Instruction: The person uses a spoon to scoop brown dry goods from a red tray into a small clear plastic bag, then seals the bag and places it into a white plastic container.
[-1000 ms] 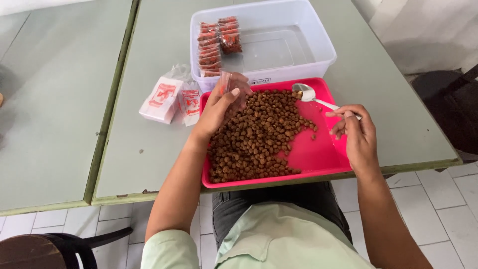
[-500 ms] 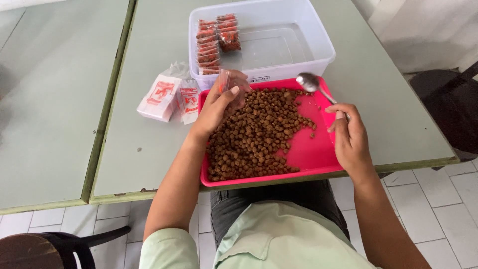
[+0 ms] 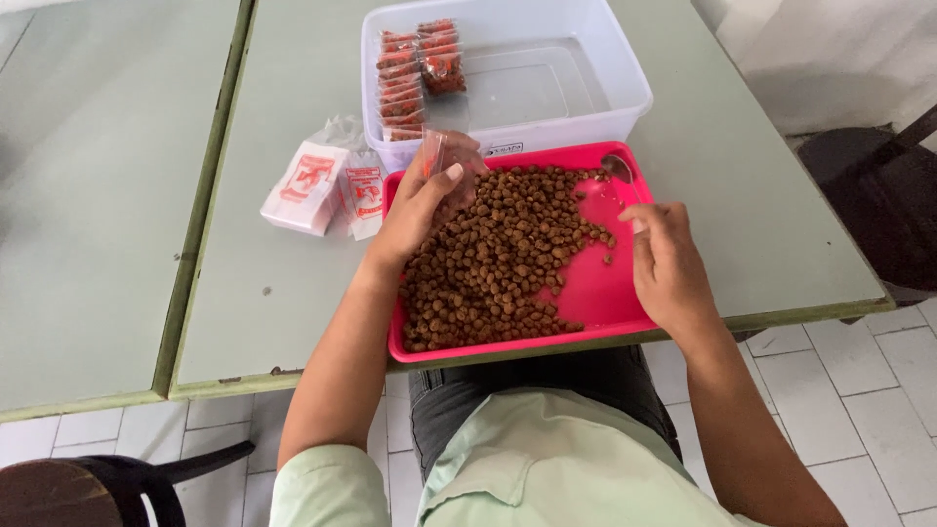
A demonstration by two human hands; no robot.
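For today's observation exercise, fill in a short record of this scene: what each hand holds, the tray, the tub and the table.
Left hand: holds a small clear packet over the tray
Right hand: holds a spoon at the tray's far right corner
Tray: pink, heaped with brown pellets
Tub: clear plastic, filled packets stacked in its left end
Table: green, white packs left of the tray

Tray [image 3: 610,293] sits on the table [image 3: 273,293] edge right in front of you, kibble [image 3: 498,263] heaped in its left and middle. Tub [image 3: 595,68] sits directly behind the tray, touching it; filled packets [image 3: 410,68] stand in rows in the tub's left end. Stack of empty bags [image 3: 327,185] lies on the table just left of the tray. Spoon [image 3: 617,168] is in the tray's far right corner. Second table [image 3: 88,195] butts against yours on the left.
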